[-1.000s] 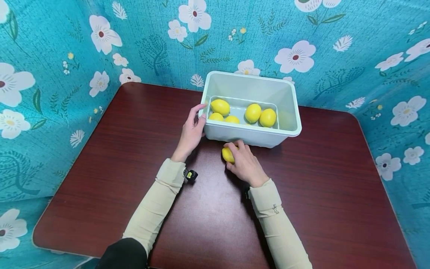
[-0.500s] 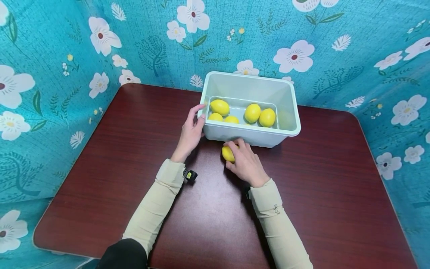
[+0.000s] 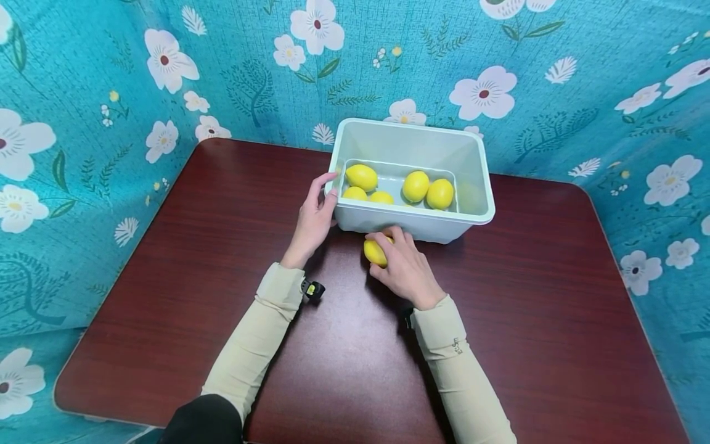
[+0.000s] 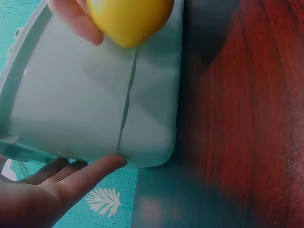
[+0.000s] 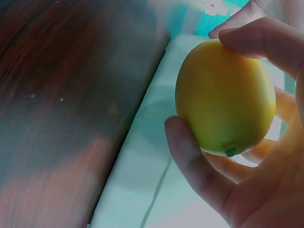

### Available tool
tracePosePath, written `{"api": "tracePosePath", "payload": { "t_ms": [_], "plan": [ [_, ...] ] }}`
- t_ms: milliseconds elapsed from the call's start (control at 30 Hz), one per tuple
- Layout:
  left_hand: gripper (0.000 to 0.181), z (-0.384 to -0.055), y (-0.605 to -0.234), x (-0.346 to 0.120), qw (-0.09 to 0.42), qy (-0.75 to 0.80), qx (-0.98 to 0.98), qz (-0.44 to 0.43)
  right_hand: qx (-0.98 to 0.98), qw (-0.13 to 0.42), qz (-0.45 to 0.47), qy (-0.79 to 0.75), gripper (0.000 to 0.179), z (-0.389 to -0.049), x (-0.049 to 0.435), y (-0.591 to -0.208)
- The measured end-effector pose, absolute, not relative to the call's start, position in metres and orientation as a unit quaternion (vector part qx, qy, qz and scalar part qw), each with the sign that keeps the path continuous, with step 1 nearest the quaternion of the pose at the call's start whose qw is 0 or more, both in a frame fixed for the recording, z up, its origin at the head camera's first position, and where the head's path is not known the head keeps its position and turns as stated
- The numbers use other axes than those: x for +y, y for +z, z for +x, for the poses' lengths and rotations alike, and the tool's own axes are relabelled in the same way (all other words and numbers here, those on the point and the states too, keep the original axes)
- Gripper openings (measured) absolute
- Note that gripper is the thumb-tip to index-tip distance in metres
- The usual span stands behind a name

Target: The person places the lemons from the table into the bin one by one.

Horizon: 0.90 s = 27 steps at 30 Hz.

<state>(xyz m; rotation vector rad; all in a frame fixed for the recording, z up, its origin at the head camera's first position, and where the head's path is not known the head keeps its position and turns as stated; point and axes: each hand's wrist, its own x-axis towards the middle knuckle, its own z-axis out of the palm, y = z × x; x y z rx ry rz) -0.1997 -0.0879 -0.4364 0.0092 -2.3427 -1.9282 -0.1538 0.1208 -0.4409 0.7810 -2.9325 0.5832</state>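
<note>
In the head view, a pale green plastic bin holds several yellow lemons. My left hand is at the bin's left end, thumb and index finger by the rim. Its other fingers lie nearly straight along the outside of the end wall in the left wrist view. In front of the bin, my right hand holds one more lemon. From the right wrist view, thumb and fingers curl round this lemon, its green stem end showing.
The bin stands at the back of a dark red-brown wooden table. A teal flowered cloth hangs behind and at both sides. A small black device is worn at the left wrist.
The right hand and its lemon have shifted very slightly toward the bin. The left hand and the bin stay where they were; the head view has drifted a little.
</note>
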Motion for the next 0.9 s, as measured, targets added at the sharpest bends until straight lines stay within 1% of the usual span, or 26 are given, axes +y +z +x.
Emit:
{"api": "tracePosePath", "payload": {
  "t_ms": [600, 900],
  "plan": [
    [0.037, -0.199, -0.436, -0.088, 0.056, -0.631, -0.774, 0.001, -0.942, 0.054, 0.265, 0.198, 0.049, -0.150, 0.119, -0.427],
    [0.037, -0.199, -0.437, -0.088, 0.059, -0.629, -0.775, 0.001, -0.938, 0.078, 0.265, 0.209, 0.049, -0.148, 0.119, -0.419]
  ]
}}
